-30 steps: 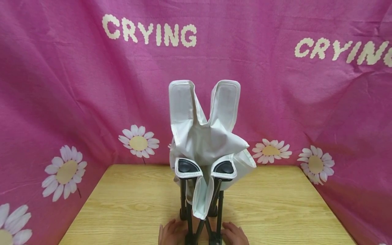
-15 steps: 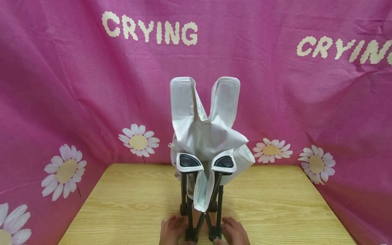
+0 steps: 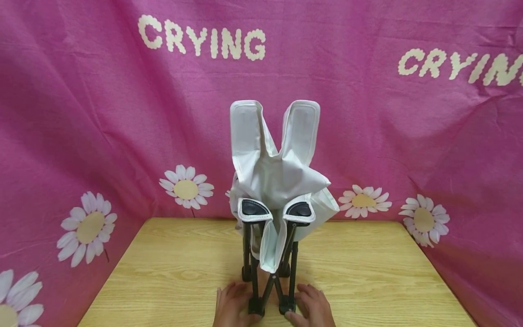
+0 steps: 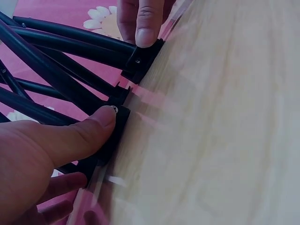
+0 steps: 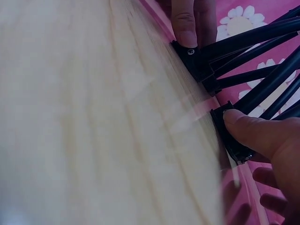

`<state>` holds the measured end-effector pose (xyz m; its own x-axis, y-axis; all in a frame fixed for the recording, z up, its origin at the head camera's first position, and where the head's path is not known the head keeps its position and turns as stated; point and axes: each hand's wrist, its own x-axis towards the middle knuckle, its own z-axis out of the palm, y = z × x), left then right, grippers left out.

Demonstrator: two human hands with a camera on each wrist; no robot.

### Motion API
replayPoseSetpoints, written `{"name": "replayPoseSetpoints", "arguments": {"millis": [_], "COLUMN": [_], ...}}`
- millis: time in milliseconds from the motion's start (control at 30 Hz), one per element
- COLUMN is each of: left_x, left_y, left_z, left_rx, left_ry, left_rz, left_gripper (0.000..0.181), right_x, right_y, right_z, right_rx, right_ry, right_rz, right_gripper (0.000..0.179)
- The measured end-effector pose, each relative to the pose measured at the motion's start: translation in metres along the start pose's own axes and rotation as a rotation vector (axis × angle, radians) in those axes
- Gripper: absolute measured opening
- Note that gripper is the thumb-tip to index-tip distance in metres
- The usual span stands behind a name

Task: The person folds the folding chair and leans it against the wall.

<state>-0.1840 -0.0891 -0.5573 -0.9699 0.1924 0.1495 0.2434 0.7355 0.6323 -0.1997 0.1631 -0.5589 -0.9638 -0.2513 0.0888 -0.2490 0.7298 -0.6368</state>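
Observation:
A partly folded camp chair with white fabric (image 3: 278,181) and black tube legs (image 3: 292,268) stands upright on the wooden table in the head view. My left hand (image 3: 233,306) holds the near left foot (image 4: 119,122) with its thumb on the front and its fingers round the outer side. At the near right foot (image 5: 229,136), my right hand (image 3: 312,306) grips the same way, thumb pressed on the black plastic. The legs stand close together and cross low at the front. Fabric covers the upper part of the frame.
The light wooden table top (image 3: 380,272) extends to both sides of the chair. A pink cloth (image 3: 359,127) with daisies and cream lettering hangs behind the table and along its sides.
Both hands and the chair have shifted a little away from me across the table. The thumbs now show on the near feet in the head view.

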Motion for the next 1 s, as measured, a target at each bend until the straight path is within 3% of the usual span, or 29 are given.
{"name": "replayPoseSetpoints", "arguments": {"millis": [367,567,800,1000], "left_x": [0.006,0.011,0.016,0.019], "left_y": [-0.001,-0.004,-0.003,-0.001], "left_z": [0.0,0.002,0.003,0.004], "left_rx": [-0.033,-0.036,-0.034,-0.022], "left_ry": [0.059,0.076,0.071,0.106], "left_rz": [0.005,0.006,-0.025,-0.014], "left_gripper": [0.047,0.046,0.046,0.045], "right_x": [0.006,0.008,0.013,0.016], "right_y": [-0.002,0.0,0.003,0.004], "right_z": [0.003,0.004,0.003,0.004], "right_rx": [-0.008,-0.028,-0.044,-0.076], "right_ry": [0.054,0.106,0.1,0.139], "right_rz": [0.026,-0.007,-0.021,-0.046], "right_gripper": [0.042,0.043,0.042,0.042]}}
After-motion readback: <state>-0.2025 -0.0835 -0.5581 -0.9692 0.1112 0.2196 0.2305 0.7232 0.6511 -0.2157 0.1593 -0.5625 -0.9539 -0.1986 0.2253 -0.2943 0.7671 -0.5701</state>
